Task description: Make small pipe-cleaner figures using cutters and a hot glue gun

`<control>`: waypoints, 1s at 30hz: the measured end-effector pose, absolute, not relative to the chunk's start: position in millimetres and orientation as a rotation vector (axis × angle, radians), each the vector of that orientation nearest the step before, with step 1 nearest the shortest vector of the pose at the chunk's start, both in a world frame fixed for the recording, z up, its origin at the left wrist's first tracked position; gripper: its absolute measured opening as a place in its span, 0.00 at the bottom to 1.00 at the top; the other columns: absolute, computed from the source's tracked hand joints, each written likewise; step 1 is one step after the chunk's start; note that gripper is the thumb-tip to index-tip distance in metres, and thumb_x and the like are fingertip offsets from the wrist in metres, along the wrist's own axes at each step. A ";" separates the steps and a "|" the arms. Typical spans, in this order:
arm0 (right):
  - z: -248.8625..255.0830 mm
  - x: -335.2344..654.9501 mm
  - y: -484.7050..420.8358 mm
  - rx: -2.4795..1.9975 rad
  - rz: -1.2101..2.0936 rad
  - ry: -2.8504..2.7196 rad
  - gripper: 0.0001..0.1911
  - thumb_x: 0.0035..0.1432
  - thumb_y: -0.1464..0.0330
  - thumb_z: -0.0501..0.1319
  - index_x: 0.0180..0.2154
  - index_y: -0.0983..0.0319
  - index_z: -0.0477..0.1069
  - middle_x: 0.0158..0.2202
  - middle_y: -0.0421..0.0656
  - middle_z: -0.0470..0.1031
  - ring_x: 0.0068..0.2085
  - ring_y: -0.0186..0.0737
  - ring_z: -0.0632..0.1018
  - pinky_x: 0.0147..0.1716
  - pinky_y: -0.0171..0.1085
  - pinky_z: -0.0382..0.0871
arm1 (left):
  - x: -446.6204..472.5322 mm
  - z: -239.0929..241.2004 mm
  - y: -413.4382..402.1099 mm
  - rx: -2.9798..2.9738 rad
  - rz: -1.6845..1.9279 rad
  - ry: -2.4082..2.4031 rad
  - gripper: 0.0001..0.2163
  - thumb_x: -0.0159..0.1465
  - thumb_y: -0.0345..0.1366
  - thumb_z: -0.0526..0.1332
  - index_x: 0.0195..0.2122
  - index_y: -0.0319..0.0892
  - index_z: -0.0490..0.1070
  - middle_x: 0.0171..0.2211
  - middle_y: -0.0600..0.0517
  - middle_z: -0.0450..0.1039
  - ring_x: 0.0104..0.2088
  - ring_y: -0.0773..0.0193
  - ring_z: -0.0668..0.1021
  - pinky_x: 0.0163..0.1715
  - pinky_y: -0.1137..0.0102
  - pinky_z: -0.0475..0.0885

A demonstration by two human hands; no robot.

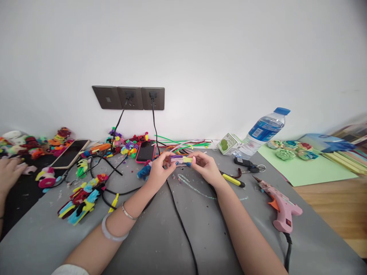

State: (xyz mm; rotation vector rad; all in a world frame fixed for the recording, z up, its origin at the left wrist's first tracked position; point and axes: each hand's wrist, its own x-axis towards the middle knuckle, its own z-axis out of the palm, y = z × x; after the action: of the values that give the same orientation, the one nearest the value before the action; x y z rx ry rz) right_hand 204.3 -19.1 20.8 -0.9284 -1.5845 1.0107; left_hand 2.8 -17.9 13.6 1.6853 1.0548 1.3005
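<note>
Both of my hands meet above the middle of the grey table, with a small fuzzy pipe-cleaner piece point(185, 159) in purple, yellow and pink between them. My left hand point(160, 168) pinches its left end with closed fingers. At the other end, my right hand point(205, 166) grips it between thumb and fingers. The fingers hide part of the piece's shape. Below it, a glittery pale strand point(197, 191) lies on the table. A blue fuzzy piece point(143, 171) rests just left of my left hand. Yellow-handled pliers point(233, 180) lie beside my right wrist.
A pink glue gun point(286, 214), a water bottle point(265, 131) and a car key point(243, 162) stand or lie at right. Loose pipe cleaners point(197, 144) lie along the wall. Black cords point(179, 217) cross the table. Another person's hand point(10, 173) is at far left.
</note>
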 end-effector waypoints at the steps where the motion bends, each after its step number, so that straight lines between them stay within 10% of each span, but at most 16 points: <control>1: 20.8 204.1 -19.2 -0.933 1.009 -1.587 0.16 0.57 0.55 0.65 0.38 0.60 0.73 0.36 0.44 0.76 0.35 0.39 0.76 0.34 0.37 0.70 | 2.8 13.6 -18.0 1.687 1.307 1.057 0.10 0.60 0.36 0.61 0.43 0.41 0.71 0.36 0.49 0.75 0.34 0.64 0.77 0.32 0.73 0.73; 30: 18.0 205.8 -18.4 -0.899 0.976 -1.581 0.19 0.58 0.55 0.65 0.46 0.58 0.69 0.46 0.48 0.76 0.46 0.44 0.78 0.47 0.42 0.72 | 3.6 6.5 -15.1 1.644 1.281 0.933 0.13 0.62 0.38 0.62 0.47 0.42 0.69 0.38 0.48 0.74 0.36 0.63 0.77 0.35 0.72 0.74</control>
State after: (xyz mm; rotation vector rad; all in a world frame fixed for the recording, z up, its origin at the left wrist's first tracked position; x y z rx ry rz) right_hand 205.8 -18.4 18.0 -0.8992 -1.5809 0.9765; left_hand 3.6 -15.1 6.5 1.6437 0.9329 1.2810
